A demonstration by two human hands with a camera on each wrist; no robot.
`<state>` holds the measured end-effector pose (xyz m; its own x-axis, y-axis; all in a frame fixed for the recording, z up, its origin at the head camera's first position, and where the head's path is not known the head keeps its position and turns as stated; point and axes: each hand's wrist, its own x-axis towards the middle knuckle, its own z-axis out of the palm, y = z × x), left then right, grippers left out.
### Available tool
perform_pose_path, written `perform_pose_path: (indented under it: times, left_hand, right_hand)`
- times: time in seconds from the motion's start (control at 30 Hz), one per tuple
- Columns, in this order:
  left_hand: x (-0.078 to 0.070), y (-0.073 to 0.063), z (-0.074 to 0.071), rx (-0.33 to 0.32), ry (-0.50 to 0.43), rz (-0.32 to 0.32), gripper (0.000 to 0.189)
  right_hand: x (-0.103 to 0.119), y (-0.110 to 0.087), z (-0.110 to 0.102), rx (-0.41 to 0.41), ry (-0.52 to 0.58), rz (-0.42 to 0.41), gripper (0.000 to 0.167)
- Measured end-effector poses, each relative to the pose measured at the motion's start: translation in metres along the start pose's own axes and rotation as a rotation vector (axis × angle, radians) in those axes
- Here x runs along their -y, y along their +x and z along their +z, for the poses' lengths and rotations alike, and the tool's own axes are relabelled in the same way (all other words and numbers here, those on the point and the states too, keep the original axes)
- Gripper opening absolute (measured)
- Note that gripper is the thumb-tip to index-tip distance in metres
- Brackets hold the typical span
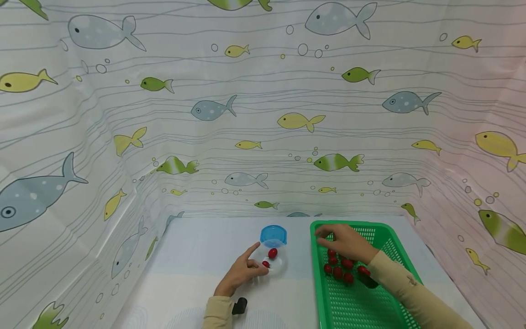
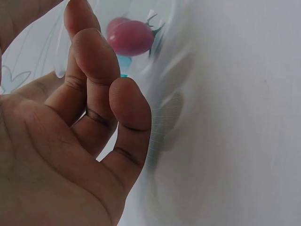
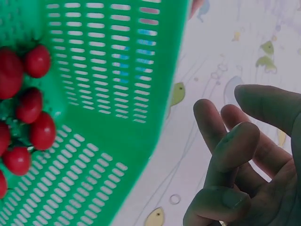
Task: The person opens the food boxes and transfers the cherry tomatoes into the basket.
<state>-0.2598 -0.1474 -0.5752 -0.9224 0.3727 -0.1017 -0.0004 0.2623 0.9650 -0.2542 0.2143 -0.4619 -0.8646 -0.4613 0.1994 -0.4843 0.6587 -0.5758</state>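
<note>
My left hand (image 1: 242, 272) holds the near left side of a small clear bowl (image 1: 281, 269), thumb and index finger spread round it. Two small red tomatoes (image 1: 273, 253) lie in the bowl; one shows its green stem end in the left wrist view, beyond the left hand's curled fingers (image 2: 131, 106). Over the left rim of a green plastic basket (image 1: 319, 292), my right hand (image 1: 343, 242) hangs with loosely bent fingers and nothing in them. Several cherry tomatoes (image 1: 338, 273) sit in the basket below that hand, some hidden by it.
A translucent blue lid-like piece (image 1: 273, 234) lies directly behind the bowl. Slotted basket walls rise around the tomatoes. White fish-print sheeting (image 1: 246, 155) stands at the back and both sides of the pale table (image 1: 185, 260). Dark devices (image 1: 240, 306) sit at the wrists.
</note>
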Motion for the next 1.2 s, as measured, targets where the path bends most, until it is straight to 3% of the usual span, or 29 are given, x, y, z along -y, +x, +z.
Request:
perform_pose_path:
  times: [0.53, 0.77, 1.0, 1.2]
  left_hand:
    - [0.0, 0.001, 0.0, 0.006, -0.01, 0.0, 0.092]
    - [0.002, 0.003, 0.0, -0.001, 0.007, -0.023, 0.09]
    - [0.0, 0.002, 0.0, 0.004, 0.003, -0.026, 0.09]
    - [0.001, 0.002, -0.002, 0.023, -0.024, -0.011, 0.089]
  right_hand:
    - [0.012, 0.049, 0.017, 0.032, -0.033, -0.036, 0.027]
    - [0.024, 0.065, 0.026, 0.082, -0.037, 0.008, 0.03]
    - [0.041, 0.08, 0.039, 0.129, -0.022, -0.005, 0.028]
    - [0.045, 0.091, 0.059, 0.197, -0.09, -0.02, 0.029]
